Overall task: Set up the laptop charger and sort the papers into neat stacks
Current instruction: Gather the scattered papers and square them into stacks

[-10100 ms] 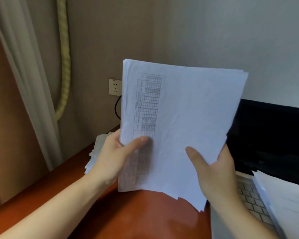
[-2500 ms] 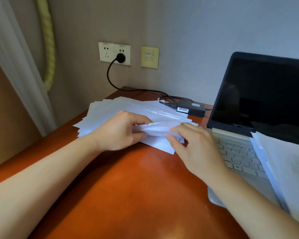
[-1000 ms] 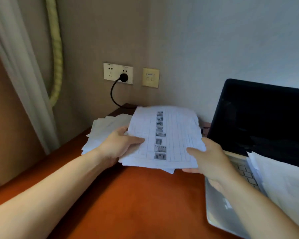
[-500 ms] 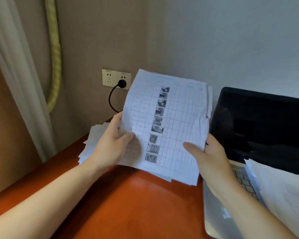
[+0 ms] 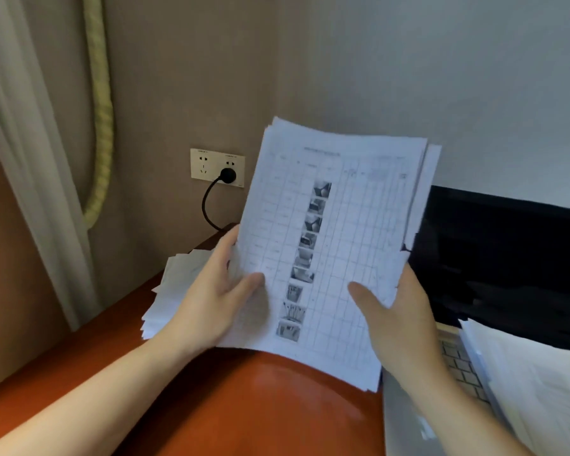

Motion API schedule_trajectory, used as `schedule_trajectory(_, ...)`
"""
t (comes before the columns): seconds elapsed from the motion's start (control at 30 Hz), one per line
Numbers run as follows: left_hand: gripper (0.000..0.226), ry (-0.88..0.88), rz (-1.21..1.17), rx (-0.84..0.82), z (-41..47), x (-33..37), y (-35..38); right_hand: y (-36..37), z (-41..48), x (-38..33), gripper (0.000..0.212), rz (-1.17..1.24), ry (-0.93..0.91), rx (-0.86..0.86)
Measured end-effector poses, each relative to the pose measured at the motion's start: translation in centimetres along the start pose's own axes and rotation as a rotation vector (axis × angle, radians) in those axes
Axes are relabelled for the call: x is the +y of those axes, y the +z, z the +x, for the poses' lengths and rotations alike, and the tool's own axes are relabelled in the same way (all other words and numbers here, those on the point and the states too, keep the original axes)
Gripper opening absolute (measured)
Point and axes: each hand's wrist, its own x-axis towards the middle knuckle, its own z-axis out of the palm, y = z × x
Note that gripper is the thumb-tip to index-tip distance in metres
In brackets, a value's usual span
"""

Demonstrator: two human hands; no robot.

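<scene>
Both hands hold a sheaf of printed papers (image 5: 339, 232) nearly upright above the desk; its top sheet shows a table with a column of small photos. My left hand (image 5: 211, 297) grips its left edge, thumb on the front. My right hand (image 5: 395, 320) grips the lower right edge, thumb on the front. A loose pile of papers (image 5: 175, 291) lies on the desk behind my left hand. The charger's black plug (image 5: 227, 175) sits in the wall socket (image 5: 204, 166), its cable running down behind the sheaf. The open laptop (image 5: 507, 258) stands at the right, screen dark.
The red-brown desk (image 5: 244, 406) fills the foreground. More white papers (image 5: 533, 383) lie over the laptop's right side. A pale curtain (image 5: 30, 159) with a yellow-green rope tie (image 5: 101, 110) hangs at the left. The charger brick is hidden behind the sheaf.
Both hands lifted the sheaf off the pile and tipped it from flat to nearly upright. It now stands higher and covers the second wall plate and the charger brick.
</scene>
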Motion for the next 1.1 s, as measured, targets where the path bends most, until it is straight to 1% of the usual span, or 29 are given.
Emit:
schedule_trajectory(0.1,0.065,0.097,-0.011,0.028,-0.3,0.4,0.3,0.0,-0.1,-1.1,0.055,0.029,-0.088,0.038)
schedule_trajectory(0.17,0.064,0.127,-0.007,0.024,-0.4,0.5,0.4,0.0,-0.2,-1.4,0.056,0.071,-0.112,0.059)
schedule_trajectory(0.33,0.063,0.078,-0.132,-0.017,-0.2,-0.1,0.3,-0.1,-0.5,-2.0,0.053,0.153,-0.126,0.122)
schedule_trajectory(0.4,0.064,0.09,-0.157,-0.032,-0.4,-0.2,0.3,-0.1,-0.6,-2.2,0.051,0.15,-0.137,0.113)
schedule_trajectory(0.47,0.059,0.099,-0.184,-0.038,-0.5,-0.2,0.5,0.1,-0.7,-2.4,0.054,0.114,-0.157,0.094)
schedule_trajectory(0.6,0.04,0.06,-0.255,0.063,-0.1,0.0,0.6,0.2,-0.8,-2.4,0.052,0.102,-0.217,0.138)
schedule_trajectory(0.67,0.037,0.01,-0.286,0.108,0.1,0.4,0.5,0.2,-0.8,-2.2,0.053,0.116,-0.231,0.142)
schedule_trajectory(0.77,0.034,-0.037,-0.338,0.1,0.1,0.5,0.3,0.2,-0.9,-2.6,0.052,0.085,-0.227,0.09)
schedule_trajectory(0.87,0.031,-0.009,-0.347,0.076,-0.1,0.8,0.3,0.1,-1.0,-3.0,0.045,0.082,-0.264,0.117)
schedule_trajectory(0.93,0.035,0.014,-0.356,0.062,-0.1,0.9,0.3,0.2,-1.1,-3.1,0.042,0.108,-0.278,0.126)
schedule_trajectory(1.03,0.037,0.045,-0.341,0.063,-0.3,1.2,0.3,0.5,-1.2,-3.1,0.048,0.127,-0.249,0.097)
schedule_trajectory(1.1,0.037,0.042,-0.372,0.091,-0.2,1.5,0.2,0.6,-1.1,-2.9,0.048,0.145,-0.239,0.124)
